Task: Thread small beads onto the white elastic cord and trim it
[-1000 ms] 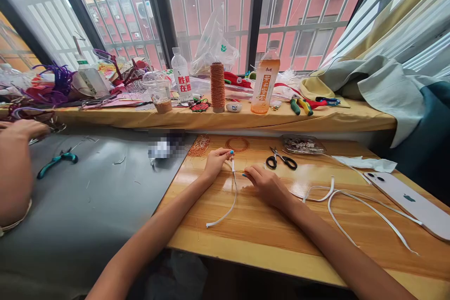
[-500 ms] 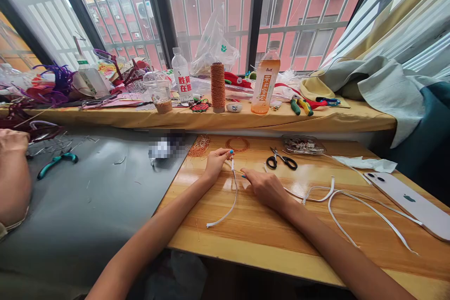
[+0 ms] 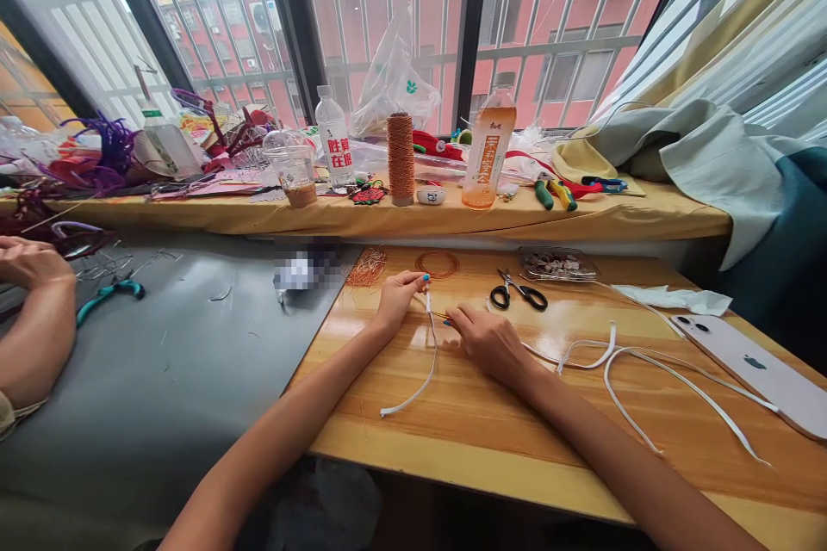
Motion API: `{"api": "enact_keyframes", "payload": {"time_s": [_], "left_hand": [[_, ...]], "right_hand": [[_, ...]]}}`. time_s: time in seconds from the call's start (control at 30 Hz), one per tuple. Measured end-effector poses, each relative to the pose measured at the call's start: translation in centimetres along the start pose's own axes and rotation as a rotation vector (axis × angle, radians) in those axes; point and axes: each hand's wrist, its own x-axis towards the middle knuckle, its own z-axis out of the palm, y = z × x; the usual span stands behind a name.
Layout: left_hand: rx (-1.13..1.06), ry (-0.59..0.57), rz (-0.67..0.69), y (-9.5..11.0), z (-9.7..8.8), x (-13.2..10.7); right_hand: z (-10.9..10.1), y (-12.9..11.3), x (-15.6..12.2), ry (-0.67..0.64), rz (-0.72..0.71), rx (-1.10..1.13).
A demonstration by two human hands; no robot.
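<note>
My left hand is closed, pinching the top end of a narrow white strip between thumb and finger. The strip hangs in a curve, its lower end by the table's front part. Just to the right, my right hand pinches a thin copper-coloured wire that reaches across to the strip below my left fingertips. How the wire meets the strip is too small to make out. Behind my hands lie a coil of copper wire and a bundle of short wire pieces.
Black-handled scissors and a clear plastic tray lie behind my right hand. More white strips and a phone are to the right. A co-worker's hand is at far left, near teal-handled pliers. Bottles line the sill.
The co-worker's hand and arm have shifted to the right at far left. My left hand stays in place; my right hand and the wire have moved only slightly beside the strip.
</note>
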Motion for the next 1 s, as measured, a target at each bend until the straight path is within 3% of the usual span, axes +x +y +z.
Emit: {"api": "enact_keyframes", "payload": {"time_s": [0.2,0.47,0.77,1.0], "left_hand": [[0.013,-0.012,0.008,0.1,0.0,-0.1],[0.01,-0.031,0.032,0.4,0.0,-0.1],[-0.033,-0.062,-0.009,0.5,0.2,-0.3],[-0.032,-0.057,-0.04,1.3,0.2,-0.6]], "right_hand": [[-0.4,-0.1,0.2,-0.007,0.015,-0.038],[0.3,0.5,0.0,0.099,0.009,0.062],[-0.3,0.1,0.1,-0.012,0.102,0.062],[0.2,0.2,0.1,0.086,0.092,0.176]]}}
